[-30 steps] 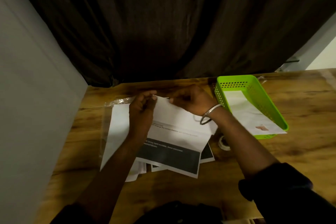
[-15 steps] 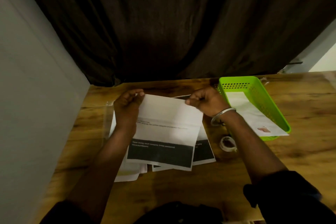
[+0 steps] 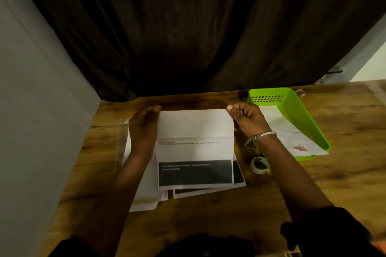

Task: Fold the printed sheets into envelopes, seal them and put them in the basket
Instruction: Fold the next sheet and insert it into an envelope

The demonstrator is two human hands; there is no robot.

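**A:** Head view. Hands?

**B:** The left hand (image 3: 144, 125) grips the top left corner of the printed sheet (image 3: 195, 148), thumb tip at the top edge. The other fingers are curled behind the paper and mostly hidden. The right hand (image 3: 245, 120) pinches the top right corner, thumb against curled fingers. There is a metal bangle (image 3: 260, 137) on that wrist.

**A:** And the sheet itself?

**B:** It spans from one set of fingers to the other. A crease runs across it below them, and there is a black band with pale text at the near edge. It covers most of the stack of sheets (image 3: 146, 194), which fans out nearer the person. I cannot tell whether it is lifted or lying flat.

**A:** Surroundings?

**B:** The green basket (image 3: 292, 110) is just right of the right-hand fingers. A white envelope (image 3: 292, 137) inside it pokes over the near rim. The right forearm crosses the basket's near left corner. A tape roll (image 3: 260, 165) sits on the wooden table (image 3: 344, 173) beside that wrist. A clear plastic sleeve (image 3: 121, 137) lies left of the left fingers, and a dark curtain (image 3: 188, 27) hangs beyond both hands.
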